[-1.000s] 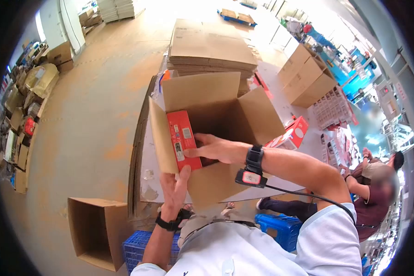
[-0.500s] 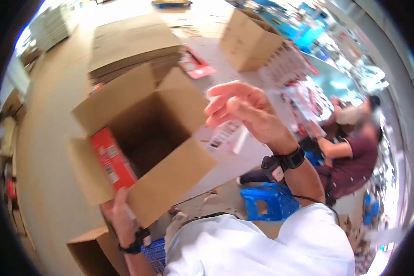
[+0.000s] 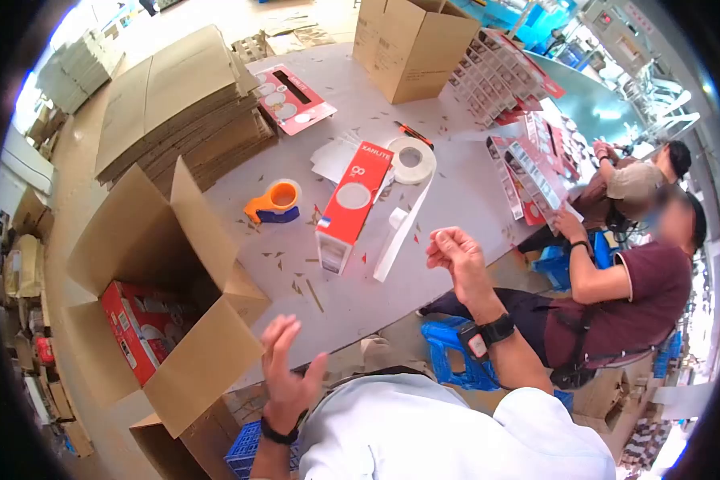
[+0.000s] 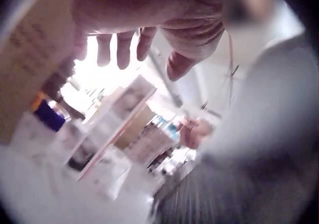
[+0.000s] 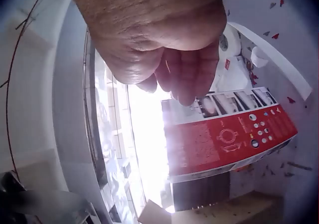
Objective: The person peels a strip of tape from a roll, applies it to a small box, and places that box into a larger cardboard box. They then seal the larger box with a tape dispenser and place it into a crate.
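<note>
A red and white product box [image 3: 354,196] stands on the pale table, also visible as a red box [image 5: 229,139] in the right wrist view. My right hand [image 3: 462,268] is raised to the right of it, fingers loosely bent, touching nothing. My left hand [image 3: 290,376], fingers spread and empty, is beside the open carton [image 3: 204,352]. Another red box [image 3: 128,336] lies inside that carton along its left side. In the left wrist view the left hand [image 4: 144,19] hangs with its fingers apart.
An orange tape dispenser [image 3: 282,197], a roll of white labels [image 3: 414,161] and a flat red package [image 3: 293,102] lie on the table. Stacked flat cardboard [image 3: 168,96] is at the back left, another carton [image 3: 412,48] at the back. Two people sit at the right.
The left hand has let go of the red box in the carton and moved right. The right hand has left that box too. The view has swung right, showing more of the table.
</note>
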Tool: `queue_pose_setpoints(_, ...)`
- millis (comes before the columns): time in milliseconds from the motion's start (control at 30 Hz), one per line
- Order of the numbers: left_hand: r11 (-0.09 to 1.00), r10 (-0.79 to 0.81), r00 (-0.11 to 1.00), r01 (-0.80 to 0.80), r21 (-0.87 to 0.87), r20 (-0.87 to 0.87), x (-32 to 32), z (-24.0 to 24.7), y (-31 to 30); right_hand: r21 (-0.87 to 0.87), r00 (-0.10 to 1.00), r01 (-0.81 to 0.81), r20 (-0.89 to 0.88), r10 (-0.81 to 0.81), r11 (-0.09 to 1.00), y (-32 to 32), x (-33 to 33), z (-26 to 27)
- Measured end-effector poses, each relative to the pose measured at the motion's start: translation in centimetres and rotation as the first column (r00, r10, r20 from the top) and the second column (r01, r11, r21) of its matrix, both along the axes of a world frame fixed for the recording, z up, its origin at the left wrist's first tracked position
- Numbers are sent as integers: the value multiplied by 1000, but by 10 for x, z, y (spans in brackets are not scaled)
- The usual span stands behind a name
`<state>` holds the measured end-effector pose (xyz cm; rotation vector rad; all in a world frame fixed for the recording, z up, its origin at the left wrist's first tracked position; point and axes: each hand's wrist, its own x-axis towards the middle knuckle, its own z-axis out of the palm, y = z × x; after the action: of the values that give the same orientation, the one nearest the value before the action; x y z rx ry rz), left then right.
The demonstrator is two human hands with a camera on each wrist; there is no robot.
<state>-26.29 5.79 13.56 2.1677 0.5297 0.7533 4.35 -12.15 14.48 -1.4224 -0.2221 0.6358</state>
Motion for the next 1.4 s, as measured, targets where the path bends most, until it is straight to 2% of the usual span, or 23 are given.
queue_pose_setpoints(33, 993, -34, 997, 26, 118, 65, 38, 14, 2, -17, 999, -32, -6, 32, 999, 0, 10, -9)
queue_pose_setpoints(133, 950, 55, 998, -65, 307, 42, 131, 53, 1, -56, 991, -119, -61, 116, 991, -12, 33, -46)
queue_pose_setpoints(267, 868, 163, 984, -176, 464, 68, 193, 66, -1, -145, 983, -153, -121, 135, 978, -34, 50, -110)
queue_pose_setpoints(367, 926, -123, 991, 93, 367, 57, 157, 45, -25, -198, 969, -152, -223, 106, 968, -47, 54, -167)
queue_pose_setpoints(433, 965, -239, 968, 245, 88, -81, 166, 14, -58, -208, 948, -151, -307, 83, 966, -51, 55, -192)
queue_pose_setpoints(467, 965, -242, 954, 255, 58, -177, 174, -21, -67, -211, 942, -148, -327, 73, 966, -51, 55, -204)
queue_pose_setpoints(500, 964, -246, 930, 263, 27, -273, 180, -63, -74, -215, 935, -145, -348, 63, 966, -50, 52, -213)
queue_pose_setpoints(567, 998, -37, 944, 21, -54, -329, 198, -139, -80, -216, 916, -146, -398, 49, 966, -47, 47, -218)
queue_pose_setpoints(667, 998, 57, 935, -57, 11, -349, 225, -179, -78, -218, 900, -136, -436, 29, 966, -50, 44, -223)
queue_pose_setpoints(767, 1000, 28, 870, -25, 12, -491, 237, -201, -79, -244, 889, -133, -458, 7, 961, -54, 37, -222)
queue_pose_setpoints(867, 995, -64, 838, 9, -102, -542, 241, -218, -78, -230, 883, -111, -469, -10, 967, -55, 35, -221)
queue_pose_setpoints(967, 995, -78, 869, 41, -86, -489, 244, -221, -82, -218, 890, -101, -455, -10, 971, -54, 36, -215)
queue_pose_setpoints(1033, 983, -102, 930, 39, -180, -353, 250, -202, -88, -251, 912, -87, -409, -24, 964, -52, 40, -211)
queue_pose_setpoints(1067, 973, -107, 952, 40, -228, -288, 250, -188, -91, -215, 895, -82, -445, -23, 973, -55, 43, -208)
queue_pose_setpoints(1100, 906, -177, 924, 19, -424, -338, 255, -174, -91, -176, 879, -75, -477, -18, 981, -56, 51, -205)
queue_pose_setpoints(1167, 660, -337, 863, -70, -748, -378, 266, -144, -88, -72, 847, -75, -531, 26, 995, -53, 67, -188)
queue_pose_setpoints(1200, 536, -366, 878, -73, -841, -309, 269, -135, -88, -9, 832, -81, -550, 63, 997, -49, 76, -170)
queue_pose_setpoints(1233, 397, -382, 894, -71, -915, -235, 273, -127, -89, 51, 817, -86, -567, 100, 995, -48, 84, -156)
queue_pose_setpoints(1267, 246, -385, 909, -62, -967, -157, 277, -122, -91, 18, 827, -74, -558, 71, 997, -46, 91, -150)
queue_pose_setpoints(1367, 88, -292, 957, 20, -996, -7, 279, -116, -101, -75, 861, -23, -508, -19, 997, -45, 100, -138)
queue_pose_setpoints(1400, 54, -275, 962, 5, -999, -11, 279, -114, -104, -98, 879, 3, -474, -50, 995, -46, 102, -134)
